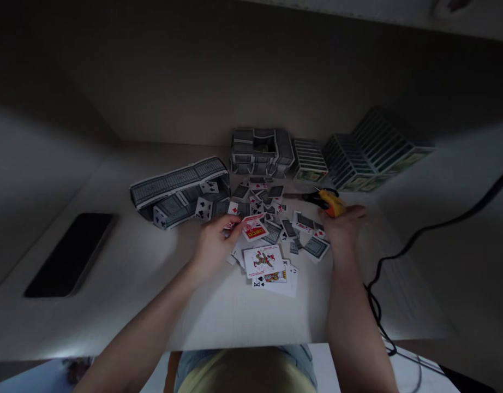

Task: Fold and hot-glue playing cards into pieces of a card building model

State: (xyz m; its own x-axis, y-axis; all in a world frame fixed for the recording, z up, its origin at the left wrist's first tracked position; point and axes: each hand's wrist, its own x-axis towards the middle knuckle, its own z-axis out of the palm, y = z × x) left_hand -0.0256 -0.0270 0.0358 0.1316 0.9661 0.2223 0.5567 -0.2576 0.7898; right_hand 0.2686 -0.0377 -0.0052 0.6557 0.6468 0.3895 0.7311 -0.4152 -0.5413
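Observation:
My left hand (214, 240) pinches a red-and-white playing card (255, 227) between thumb and fingers, above the scattered cards. My right hand (343, 221) is at the yellow-and-orange handles of a pair of scissors (332, 201), fingers curled against them; the dark blades point left. Below the pinched card, a joker card (263, 261) overlaps a king of spades (271, 277), both face up. Between my hands lies a loose heap of cut card pieces (271, 224), some showing patterned backs and others faces.
A long structure of cards (180, 188) leans at left of the heap. Behind stand a boxy card structure (259, 153), a small card stack (310, 159) and larger stepped stacks (370, 153). A black phone (71, 254) lies at left. A black cable (419, 232) runs down the right side.

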